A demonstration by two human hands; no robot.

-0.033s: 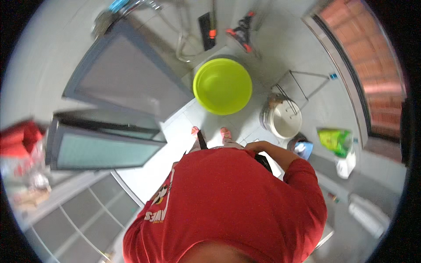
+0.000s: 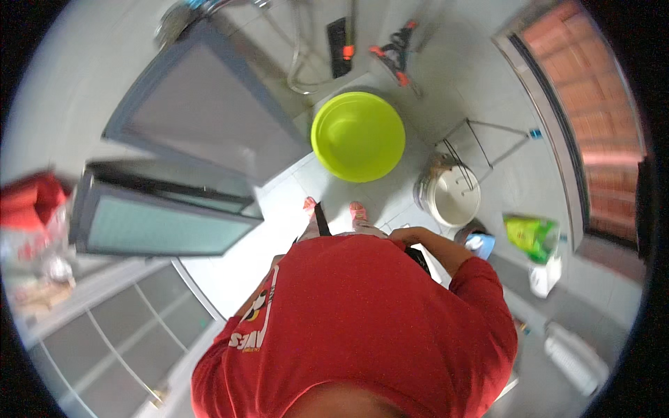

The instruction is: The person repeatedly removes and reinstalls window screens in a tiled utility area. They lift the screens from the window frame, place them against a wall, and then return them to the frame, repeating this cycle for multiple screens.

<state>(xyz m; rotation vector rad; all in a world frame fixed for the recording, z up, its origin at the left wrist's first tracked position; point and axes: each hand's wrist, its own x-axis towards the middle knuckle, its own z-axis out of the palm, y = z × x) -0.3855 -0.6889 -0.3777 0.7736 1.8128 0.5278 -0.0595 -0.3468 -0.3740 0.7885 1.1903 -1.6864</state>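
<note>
My right hand (image 2: pixel 404 235) is at the front of my waist, at the hem of my red shirt (image 2: pixel 376 313). Its fingers are mostly hidden by the shirt, so what they touch cannot be made out. A black item (image 2: pixel 418 259) shows just below that wrist. On the other side, only a strip of my left forearm (image 2: pixel 255 297) shows beside the shirt; the left hand is out of sight behind my body. A black strap (image 2: pixel 323 219) hangs in front of my legs. Ahead of my feet, a round lime-green basin (image 2: pixel 358 139) rests on the tiled floor.
Right of the basin stands a white bucket (image 2: pixel 456 198) beside a thin metal rack (image 2: pixel 481 143). Framed glass door panels (image 2: pixel 167 226) project from the left. Cleaning tools with orange parts (image 2: pixel 397 52) lean at the back. A green packet (image 2: pixel 529 235) lies on the right.
The whole view has turned slightly. A little more of my left forearm shows beside the shirt. My right hand stays at the waist, and the basin and bucket keep their places.
</note>
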